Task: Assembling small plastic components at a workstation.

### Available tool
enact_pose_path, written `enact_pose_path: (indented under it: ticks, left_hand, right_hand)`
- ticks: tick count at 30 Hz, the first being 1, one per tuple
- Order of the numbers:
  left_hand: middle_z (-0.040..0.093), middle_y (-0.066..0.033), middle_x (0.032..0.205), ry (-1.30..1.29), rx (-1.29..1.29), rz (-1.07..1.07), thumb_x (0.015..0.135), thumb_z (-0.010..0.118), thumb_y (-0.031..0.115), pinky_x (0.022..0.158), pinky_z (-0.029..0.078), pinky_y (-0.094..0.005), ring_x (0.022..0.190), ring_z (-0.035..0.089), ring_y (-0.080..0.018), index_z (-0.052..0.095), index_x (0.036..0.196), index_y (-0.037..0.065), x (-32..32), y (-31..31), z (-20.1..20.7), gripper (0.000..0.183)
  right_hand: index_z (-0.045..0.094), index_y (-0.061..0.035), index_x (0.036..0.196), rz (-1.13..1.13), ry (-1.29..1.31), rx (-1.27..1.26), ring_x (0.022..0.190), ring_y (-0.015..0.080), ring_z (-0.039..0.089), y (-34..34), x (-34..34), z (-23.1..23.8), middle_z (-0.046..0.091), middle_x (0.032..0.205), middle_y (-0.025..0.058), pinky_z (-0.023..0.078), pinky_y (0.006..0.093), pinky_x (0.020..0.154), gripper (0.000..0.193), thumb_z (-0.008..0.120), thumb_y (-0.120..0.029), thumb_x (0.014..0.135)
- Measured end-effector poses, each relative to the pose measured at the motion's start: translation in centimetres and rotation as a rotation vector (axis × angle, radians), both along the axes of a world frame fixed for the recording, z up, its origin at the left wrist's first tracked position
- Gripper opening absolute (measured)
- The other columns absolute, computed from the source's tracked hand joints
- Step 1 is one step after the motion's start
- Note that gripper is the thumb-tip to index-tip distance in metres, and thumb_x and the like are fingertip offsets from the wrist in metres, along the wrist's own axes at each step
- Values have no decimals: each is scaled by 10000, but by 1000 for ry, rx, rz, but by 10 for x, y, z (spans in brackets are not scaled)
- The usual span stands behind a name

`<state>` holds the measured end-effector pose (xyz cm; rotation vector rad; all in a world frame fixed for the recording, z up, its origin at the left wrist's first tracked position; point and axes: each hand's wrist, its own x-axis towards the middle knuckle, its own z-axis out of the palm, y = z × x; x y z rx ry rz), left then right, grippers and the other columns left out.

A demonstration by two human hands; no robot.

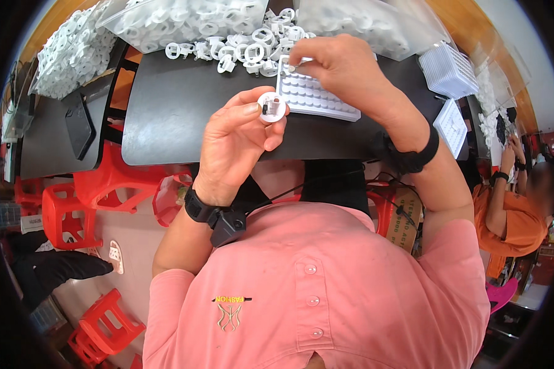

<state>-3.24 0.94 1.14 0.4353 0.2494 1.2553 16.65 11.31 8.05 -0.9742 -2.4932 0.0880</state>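
Between the thumb and fingers of my left hand is a round white plastic part, its open middle showing a small black and metallic insert. The hand holds it up just in front of the table edge, left of a white tray with rows of rounded pockets or pieces. My right hand reaches over the tray's far left corner. Its thumb and forefinger are pinched on a small round pale piece, partly hidden by the fingertips. Behind both hands lies a loose pile of similar round white parts on the dark table.
Clear bags of white parts stand along the back. Stacked white trays and another tray are at the right. A black phone lies on the left table. Red stools stand left; a person in orange sits right.
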Motion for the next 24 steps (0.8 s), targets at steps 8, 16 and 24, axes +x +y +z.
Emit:
enact_pose_path:
  ticks: [8,16,24]
  left_hand:
    - [638,-213,1047,42,10,0,930,593,142,622,460,-320,836,612,-262,622,1231,-14,-2,-1,-3,340]
    - [644,-218,1059,75,7,17,933,595,146,624,463,-319,829,622,-260,611,1244,-15,-1,-1,-2,351]
    - [681,-201,1028,20,26,35,926,624,114,655,480,-334,833,651,-252,606,1194,-24,2,-1,0,302]
  right_hand:
    - [717,-154,913,143,-194,175,721,296,668,14,-17,-11,656,830,46,502,419,602,138,692,-95,791]
    - [662,-131,879,225,-211,333,737,287,659,12,-17,-13,642,838,39,516,404,591,109,676,-78,785]
    - [652,-85,902,113,119,118,746,344,654,-23,-2,12,652,814,112,502,407,619,115,634,-61,791]
